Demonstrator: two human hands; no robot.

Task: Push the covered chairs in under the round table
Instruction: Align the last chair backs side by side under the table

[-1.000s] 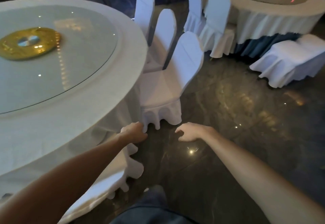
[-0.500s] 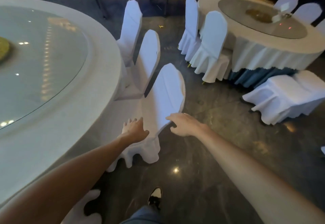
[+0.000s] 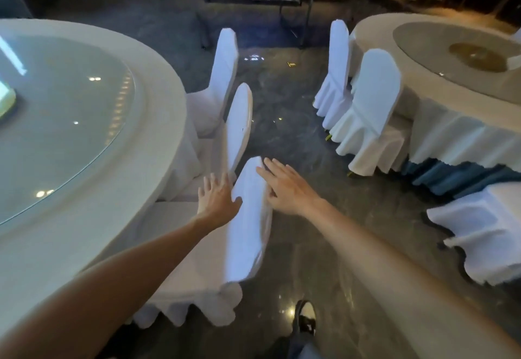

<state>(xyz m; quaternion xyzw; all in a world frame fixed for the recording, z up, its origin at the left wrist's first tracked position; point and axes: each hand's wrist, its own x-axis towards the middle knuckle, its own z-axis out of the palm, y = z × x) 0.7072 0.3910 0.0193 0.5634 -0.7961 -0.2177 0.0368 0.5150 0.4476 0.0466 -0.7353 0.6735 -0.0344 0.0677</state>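
The left hand (image 3: 216, 200) lies flat with its fingers spread apart, and its thumb touches the top edge of the nearest covered chair (image 3: 248, 223). The right hand (image 3: 284, 186) is flat and wide too, resting on the other side of that same chair back. Neither hand is wrapped around anything. This chair has a white cloth cover with a wavy skirt at the bottom, and its seat sits tucked against the round counter (image 3: 158, 122) with the white cloth. A big glass turning plate (image 3: 64, 122) lies on top of that counter. Two more covered chairs, the middle chair (image 3: 239, 124) and the far chair (image 3: 224, 68), stand in a row beyond it, just beside the counter's rim. A black and white shoe (image 3: 306, 316) stands on the shiny dark floor (image 3: 352, 232). Across the floor is a second round counter (image 3: 439, 122) with its own white chairs.
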